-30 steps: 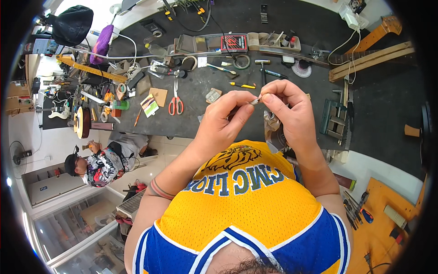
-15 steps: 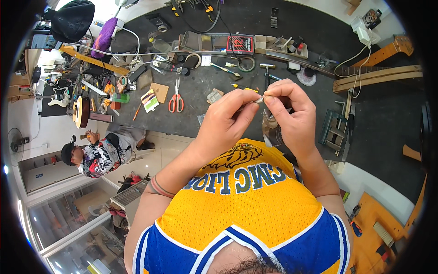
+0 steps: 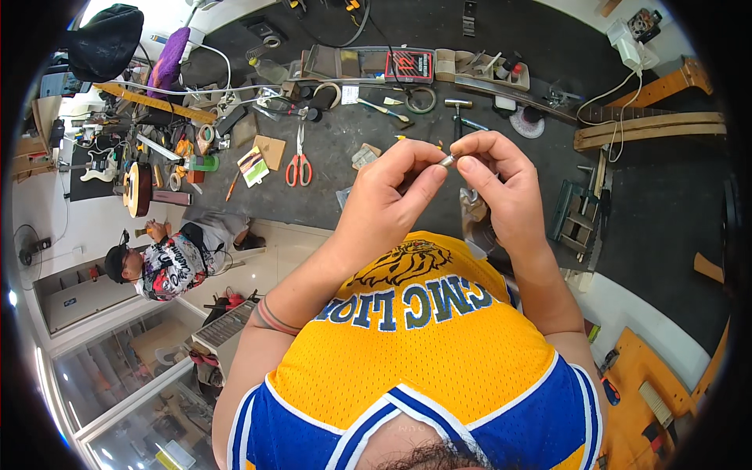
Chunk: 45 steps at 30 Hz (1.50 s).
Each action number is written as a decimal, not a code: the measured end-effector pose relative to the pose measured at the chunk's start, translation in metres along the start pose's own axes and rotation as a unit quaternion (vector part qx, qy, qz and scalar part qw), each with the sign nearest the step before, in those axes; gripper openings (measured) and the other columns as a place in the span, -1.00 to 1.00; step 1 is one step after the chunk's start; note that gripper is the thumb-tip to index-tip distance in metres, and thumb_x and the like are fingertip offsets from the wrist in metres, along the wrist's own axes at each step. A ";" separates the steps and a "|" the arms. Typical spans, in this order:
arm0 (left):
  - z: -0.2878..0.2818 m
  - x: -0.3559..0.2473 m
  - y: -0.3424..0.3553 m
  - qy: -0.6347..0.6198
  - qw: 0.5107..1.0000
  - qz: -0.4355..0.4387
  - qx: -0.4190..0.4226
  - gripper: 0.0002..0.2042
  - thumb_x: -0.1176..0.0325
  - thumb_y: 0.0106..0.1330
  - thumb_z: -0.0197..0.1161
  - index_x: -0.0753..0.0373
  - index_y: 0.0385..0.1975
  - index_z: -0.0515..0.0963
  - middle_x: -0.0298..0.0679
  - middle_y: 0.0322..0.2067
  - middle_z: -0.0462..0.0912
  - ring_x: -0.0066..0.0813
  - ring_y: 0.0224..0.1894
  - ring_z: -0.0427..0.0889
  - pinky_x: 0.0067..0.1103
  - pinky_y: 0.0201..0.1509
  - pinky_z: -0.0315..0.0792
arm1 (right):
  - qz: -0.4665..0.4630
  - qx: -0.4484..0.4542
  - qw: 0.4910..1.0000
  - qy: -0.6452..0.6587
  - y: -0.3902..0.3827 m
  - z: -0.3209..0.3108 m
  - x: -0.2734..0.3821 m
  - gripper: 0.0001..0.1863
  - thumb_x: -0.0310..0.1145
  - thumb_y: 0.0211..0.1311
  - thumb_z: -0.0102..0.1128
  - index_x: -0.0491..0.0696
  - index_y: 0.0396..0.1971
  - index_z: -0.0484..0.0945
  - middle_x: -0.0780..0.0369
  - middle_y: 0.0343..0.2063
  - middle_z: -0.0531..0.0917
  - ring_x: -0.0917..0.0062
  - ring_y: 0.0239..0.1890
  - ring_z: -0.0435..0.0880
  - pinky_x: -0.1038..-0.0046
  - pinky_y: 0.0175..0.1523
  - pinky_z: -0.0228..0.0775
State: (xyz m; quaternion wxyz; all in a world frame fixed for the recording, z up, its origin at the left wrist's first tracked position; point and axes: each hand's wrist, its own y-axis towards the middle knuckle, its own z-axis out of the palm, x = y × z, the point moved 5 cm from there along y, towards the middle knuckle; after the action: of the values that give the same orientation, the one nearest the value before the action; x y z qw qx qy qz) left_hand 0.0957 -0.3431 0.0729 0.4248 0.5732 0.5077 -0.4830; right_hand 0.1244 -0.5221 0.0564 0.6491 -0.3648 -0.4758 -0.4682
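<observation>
My left hand (image 3: 392, 192) pinches a small silver metal piece (image 3: 447, 161) between thumb and forefinger, above the near part of the dark workbench (image 3: 258, 200). At the other end of the piece, my right hand (image 3: 505, 184) is closed, thumb against forefinger, its fingertips touching or gripping that end. The piece is too small to tell its exact kind. A crinkled clear plastic bag (image 3: 472, 210) shows below and between my hands, partly covered by the right one. Just beyond my fingertips lies a hammer (image 3: 458, 113) with a dark handle.
Scissors (image 3: 299, 168) with red handles lie left of my hands, near a brown card (image 3: 270, 150). Tape rolls (image 3: 421, 99), a brush (image 3: 384, 110) and a parts tray (image 3: 482, 66) line the back. A green vise (image 3: 574, 213) stands right. Another person (image 3: 184, 258) is at far left.
My view has shifted slightly. The silver piece now shows more between my fingertips, and the right fingers have turned a little around its end.
</observation>
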 end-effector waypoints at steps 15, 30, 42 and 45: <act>0.008 -0.001 -0.002 -0.053 0.996 -0.047 0.049 -0.86 0.43 0.60 0.30 0.37 -0.02 0.61 -0.39 -0.32 0.65 -0.75 -0.30 0.58 -0.69 -0.23 0.49 | 0.020 0.007 1.000 -0.001 -0.004 -0.008 -0.008 -0.81 -0.43 0.59 0.23 -0.19 0.03 0.69 0.29 -0.15 0.76 0.69 -0.06 0.71 0.57 0.12 0.54; 0.006 0.005 -0.004 -0.077 0.992 -0.072 0.064 -0.81 0.29 0.64 0.28 0.30 -0.04 0.68 -0.42 -0.44 0.68 -0.83 -0.47 0.49 -0.73 -0.43 0.30 | 0.017 0.055 0.998 0.018 -0.005 -0.009 -0.023 -0.75 -0.44 0.55 0.27 -0.16 0.12 0.69 0.33 -0.14 0.73 0.71 -0.03 0.68 0.59 0.14 0.53; 0.012 0.020 -0.009 -0.104 0.989 -0.089 0.058 -0.81 0.28 0.63 0.27 0.30 -0.07 0.66 -0.40 -0.38 0.68 -0.78 -0.46 0.49 -0.72 -0.38 0.36 | 0.018 0.056 0.993 0.098 -0.007 -0.003 -0.049 -0.84 -0.40 0.56 0.34 -0.09 -0.01 0.61 0.37 -0.15 0.68 0.76 -0.08 0.63 0.63 0.05 0.50; 0.012 0.021 -0.009 -0.101 0.992 -0.060 0.044 -0.84 0.33 0.60 0.32 0.31 -0.13 0.61 -0.43 -0.33 0.65 -0.79 -0.38 0.51 -0.71 -0.34 0.39 | 0.028 0.049 0.994 0.099 -0.009 0.000 -0.048 -0.83 -0.38 0.56 0.34 -0.09 0.00 0.61 0.37 -0.14 0.68 0.75 -0.08 0.63 0.63 0.05 0.50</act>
State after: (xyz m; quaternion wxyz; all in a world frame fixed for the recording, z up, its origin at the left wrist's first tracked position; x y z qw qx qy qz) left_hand 0.0858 -0.3502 0.0504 0.4187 0.5080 0.4739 -0.5848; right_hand 0.1105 -0.5119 0.0110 0.7230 -0.2976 -0.4214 -0.4596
